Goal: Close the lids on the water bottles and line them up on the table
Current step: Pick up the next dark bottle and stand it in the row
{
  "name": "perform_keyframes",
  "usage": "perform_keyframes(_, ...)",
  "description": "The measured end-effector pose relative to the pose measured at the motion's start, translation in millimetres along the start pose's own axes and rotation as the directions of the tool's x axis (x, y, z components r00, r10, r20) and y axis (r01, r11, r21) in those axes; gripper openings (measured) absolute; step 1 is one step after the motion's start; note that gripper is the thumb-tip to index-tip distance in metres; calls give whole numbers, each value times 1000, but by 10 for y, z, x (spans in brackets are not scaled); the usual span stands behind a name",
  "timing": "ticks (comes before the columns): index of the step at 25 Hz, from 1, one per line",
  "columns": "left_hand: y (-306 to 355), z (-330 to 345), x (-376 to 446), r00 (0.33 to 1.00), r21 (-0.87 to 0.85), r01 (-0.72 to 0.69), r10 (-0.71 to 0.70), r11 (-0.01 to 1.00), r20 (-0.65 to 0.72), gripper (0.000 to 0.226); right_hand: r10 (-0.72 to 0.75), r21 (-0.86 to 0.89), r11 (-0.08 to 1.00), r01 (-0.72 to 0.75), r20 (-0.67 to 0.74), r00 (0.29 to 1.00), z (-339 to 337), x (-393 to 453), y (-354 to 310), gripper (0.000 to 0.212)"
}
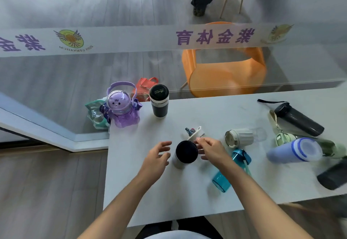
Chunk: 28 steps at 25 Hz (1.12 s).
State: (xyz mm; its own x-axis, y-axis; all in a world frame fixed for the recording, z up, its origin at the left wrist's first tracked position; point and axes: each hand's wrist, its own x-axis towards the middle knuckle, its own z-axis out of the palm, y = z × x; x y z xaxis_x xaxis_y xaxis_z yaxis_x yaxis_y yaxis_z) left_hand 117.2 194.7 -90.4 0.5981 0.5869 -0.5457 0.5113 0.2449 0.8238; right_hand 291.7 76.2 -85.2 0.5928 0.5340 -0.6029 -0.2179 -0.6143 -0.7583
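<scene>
A white bottle with a black lid (186, 152) stands upright on the white table (139, 186), near its middle. My left hand (158, 156) is open just left of it, fingers spread. On the other side, my right hand (211, 149) has its fingertips by the lid's right rim without gripping it. A purple astronaut bottle (122, 108) and a black tumbler (159, 100) stand upright at the far left. Lying on their sides are a cream ribbed bottle (241, 137), a teal bottle (230, 173), a lavender bottle (293, 151), a black strap bottle (299, 119) and a green bottle (284, 138).
A loose white cap with a small blue and red part (193, 132) lies behind the white bottle. A dark bottle (332, 176) sits at the right edge. Beyond a glass wall stand an orange chair (225, 73) and a black bin (200, 3). Bags (144, 88) lie past the table's far left corner.
</scene>
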Motion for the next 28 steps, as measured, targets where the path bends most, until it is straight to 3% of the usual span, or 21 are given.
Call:
perform_keyframes(5, -41, 136, -147, 998, -71, -8, 13, 997, 65, 29, 60, 114, 992, -59, -6, 998, 177, -286, 153, 32)
perform_keyframes(10, 42, 197, -142, 998, -84, -65, 64, 994, -17, 28, 18, 181, 983, -17, -4, 1000, 190, -346, -34, 32)
perform_keyframes(17, 681, 311, 156, 964, -118, -220, 198, 968, -178, 36, -126, 205, 974, 96, 137, 983, -181, 33, -659, 29)
perform_keyframes(21, 1122, 498, 560, 979, -215, -160, 126, 963, -162, 36, -206, 150, 973, 178, 199, 958, -479, 449, -1001, 25)
perform_keyframes(28, 1455, 717, 1176, 989, -306, -7, -37, 952, -140, 67, -257, 92, 966, 243, 190, 948, -637, 1186, -1189, 28)
